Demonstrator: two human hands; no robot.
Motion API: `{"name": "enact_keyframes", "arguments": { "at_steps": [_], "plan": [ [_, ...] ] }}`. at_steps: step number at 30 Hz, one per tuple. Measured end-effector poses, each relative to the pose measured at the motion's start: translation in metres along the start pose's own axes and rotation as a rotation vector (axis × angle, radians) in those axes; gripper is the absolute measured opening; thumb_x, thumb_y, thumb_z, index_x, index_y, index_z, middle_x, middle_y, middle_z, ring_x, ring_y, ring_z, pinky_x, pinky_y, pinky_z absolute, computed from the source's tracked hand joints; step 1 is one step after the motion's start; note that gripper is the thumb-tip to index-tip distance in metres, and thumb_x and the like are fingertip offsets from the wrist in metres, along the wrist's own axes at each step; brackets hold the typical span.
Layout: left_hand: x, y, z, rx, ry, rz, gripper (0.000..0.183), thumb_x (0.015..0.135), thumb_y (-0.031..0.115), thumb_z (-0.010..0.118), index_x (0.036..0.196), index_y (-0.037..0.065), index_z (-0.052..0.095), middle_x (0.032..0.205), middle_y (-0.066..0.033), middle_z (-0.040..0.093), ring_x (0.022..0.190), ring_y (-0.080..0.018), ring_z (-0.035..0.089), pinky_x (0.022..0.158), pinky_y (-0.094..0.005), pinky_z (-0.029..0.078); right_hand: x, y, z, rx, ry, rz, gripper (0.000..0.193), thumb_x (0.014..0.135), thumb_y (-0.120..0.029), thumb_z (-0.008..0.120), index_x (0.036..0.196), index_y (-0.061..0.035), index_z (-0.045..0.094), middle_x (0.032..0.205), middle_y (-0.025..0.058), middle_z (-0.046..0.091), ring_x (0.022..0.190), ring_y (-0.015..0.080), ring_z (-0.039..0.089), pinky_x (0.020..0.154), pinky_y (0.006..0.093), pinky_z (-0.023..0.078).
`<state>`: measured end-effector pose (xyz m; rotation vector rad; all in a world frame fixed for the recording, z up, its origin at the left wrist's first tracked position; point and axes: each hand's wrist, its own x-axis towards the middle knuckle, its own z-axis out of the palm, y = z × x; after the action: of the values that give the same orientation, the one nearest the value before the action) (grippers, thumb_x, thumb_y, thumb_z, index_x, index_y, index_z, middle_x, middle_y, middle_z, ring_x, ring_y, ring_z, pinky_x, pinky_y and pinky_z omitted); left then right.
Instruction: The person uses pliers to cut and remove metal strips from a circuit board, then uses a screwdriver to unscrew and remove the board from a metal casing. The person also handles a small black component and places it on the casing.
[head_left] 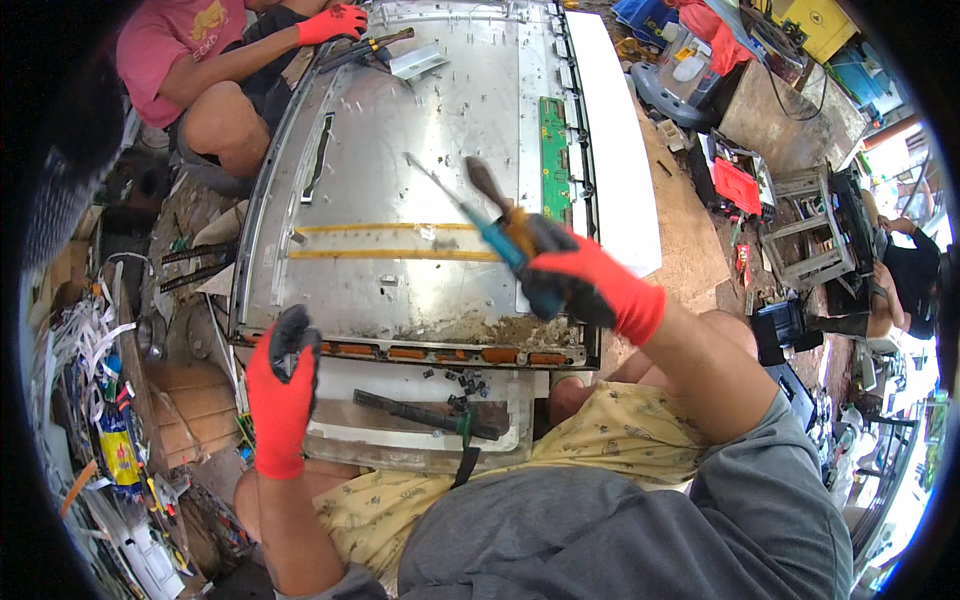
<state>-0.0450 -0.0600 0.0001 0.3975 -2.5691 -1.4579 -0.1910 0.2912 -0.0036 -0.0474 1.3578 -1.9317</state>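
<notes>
A large flat metal panel [420, 120], like the back of a TV screen, lies in front of me. Over its right half, my right hand [585, 275], in a red and black glove, is closed around a teal-handled screwdriver [495, 238]. The same hand grips a second tool [487, 188] with a brown end and an orange-yellow part; its kind is unclear. My left hand [283, 365], gloved alike, is at the panel's near left corner with curled fingers. A small greyish thing seems to be between them. Along the panel's right side runs a green circuit board [554, 160].
Across the panel, a co-worker's gloved hand [333, 23] is beside several hand tools [365, 50]. Below the near edge, a grey-framed tray [345, 455] holds a black strip [425, 413] and small dark bits. Scrap strips [95, 350] pile up at left; a wooden stool [805, 230] stands at right.
</notes>
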Motion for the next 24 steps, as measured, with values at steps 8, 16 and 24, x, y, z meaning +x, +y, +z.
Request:
{"name": "enact_keyframes", "arguments": {
  "at_steps": [8, 16, 24],
  "plan": [
    [-0.046, 0.008, 0.071, -0.468, -0.254, -0.306, 0.031, 0.103, 0.027, 0.057, 0.118, 0.000, 0.061, 0.099, -0.0045, 0.066, 0.085, -0.0120, 0.061, 0.074, -0.0269, 0.051, -0.027, 0.101, 0.088, -0.707, -0.224, -0.180, 0.082, 0.089, -0.031, 0.069, 0.152, 0.0002, 0.026, 0.136, 0.0286, 0.051, 0.123, 0.0406, 0.056, 0.101, 0.0421, 0.047],
    [-0.027, -0.029, 0.012, -0.518, 0.180, -0.250, 0.027, 0.100, 0.026, 0.061, 0.114, 0.004, 0.064, 0.093, -0.0054, 0.067, 0.081, -0.0173, 0.066, 0.074, -0.0314, 0.056, -0.034, 0.099, 0.078, -1.159, -0.280, -0.128, 0.081, 0.090, -0.040, 0.065, 0.149, 0.0041, 0.030, 0.133, 0.0297, 0.049, 0.121, 0.0426, 0.054, 0.100, 0.0454, 0.047],
    [-0.031, -0.001, 0.018, -0.543, 0.115, -0.194, 0.025, 0.101, 0.026, 0.059, 0.109, 0.003, 0.063, 0.094, -0.0075, 0.067, 0.080, -0.0164, 0.067, 0.068, -0.0285, 0.056, -0.024, 0.113, 0.081, -1.431, -0.335, -0.469, 0.072, 0.088, -0.040, 0.068, 0.141, 0.0031, 0.044, 0.123, 0.0245, 0.053, 0.103, 0.0404, 0.061, 0.087, 0.0444, 0.052]
  ]
}}
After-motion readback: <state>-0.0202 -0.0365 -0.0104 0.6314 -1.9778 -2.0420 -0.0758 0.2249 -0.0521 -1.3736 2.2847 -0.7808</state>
